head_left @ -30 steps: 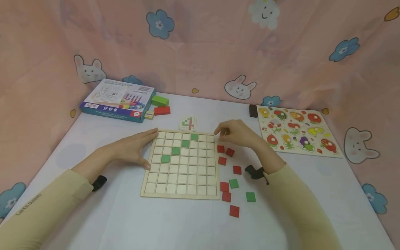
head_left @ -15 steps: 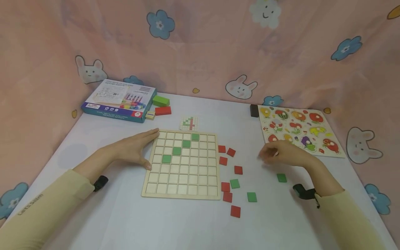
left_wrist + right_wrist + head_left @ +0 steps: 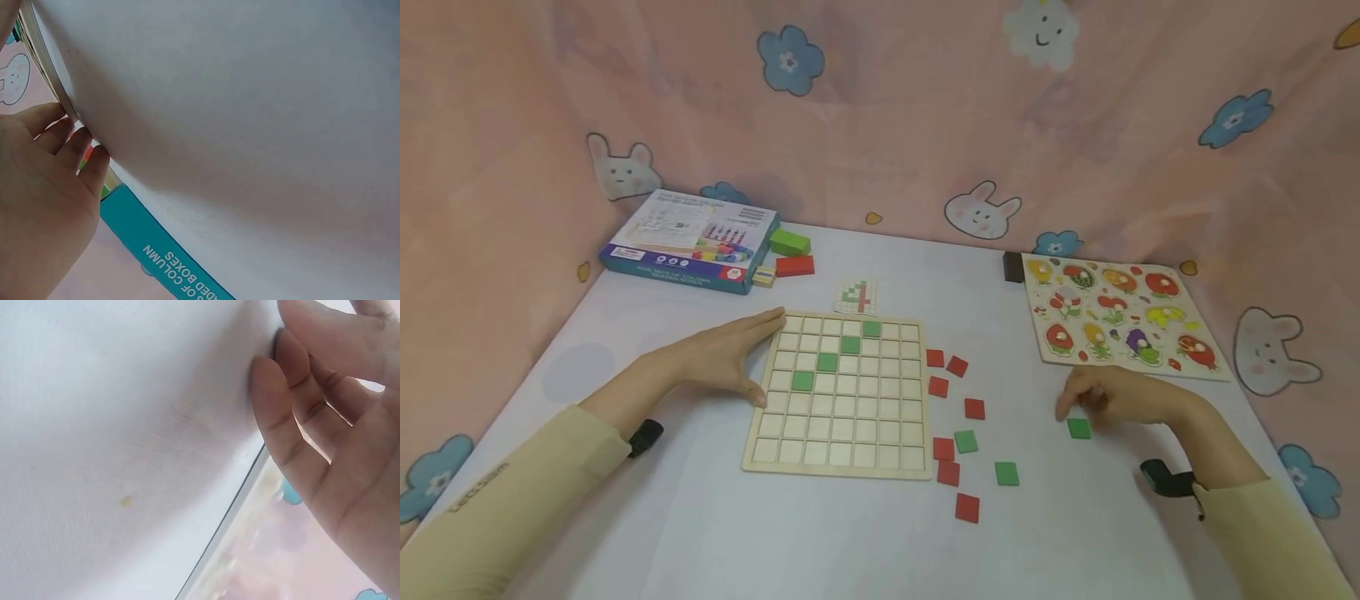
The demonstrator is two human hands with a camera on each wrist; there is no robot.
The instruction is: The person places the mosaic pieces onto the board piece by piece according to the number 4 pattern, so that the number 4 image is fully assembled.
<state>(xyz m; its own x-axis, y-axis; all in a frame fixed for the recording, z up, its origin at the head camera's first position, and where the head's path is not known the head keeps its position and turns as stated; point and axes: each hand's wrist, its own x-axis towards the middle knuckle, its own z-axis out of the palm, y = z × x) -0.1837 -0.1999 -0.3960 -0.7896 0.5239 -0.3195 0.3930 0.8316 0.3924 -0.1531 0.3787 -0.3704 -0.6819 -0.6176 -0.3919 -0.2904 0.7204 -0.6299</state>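
Observation:
A wooden grid board (image 3: 837, 406) lies on the white table with several green tiles (image 3: 827, 362) set diagonally in its cells. My left hand (image 3: 715, 357) rests along its left side, fingers at the far left corner and thumb on the edge. In the left wrist view, the fingertips of the left hand (image 3: 56, 169) meet the board's edge. My right hand (image 3: 1123, 396) is low over the table beside a loose green tile (image 3: 1079, 429). The right wrist view shows the right hand (image 3: 325, 419) with loosely bent fingers at the tabletop and nothing between them.
Several red tiles (image 3: 974, 409) and two more green tiles (image 3: 1007, 474) lie loose right of the board. A small pattern card (image 3: 857, 297) is behind it. A toy box (image 3: 692, 240) with coloured blocks (image 3: 794, 266) stands back left; a fruit puzzle (image 3: 1127, 317) lies back right.
My right hand has moved from the board's far right corner rightward and nearer, to the loose green tile. My left hand stays at the board's left edge.

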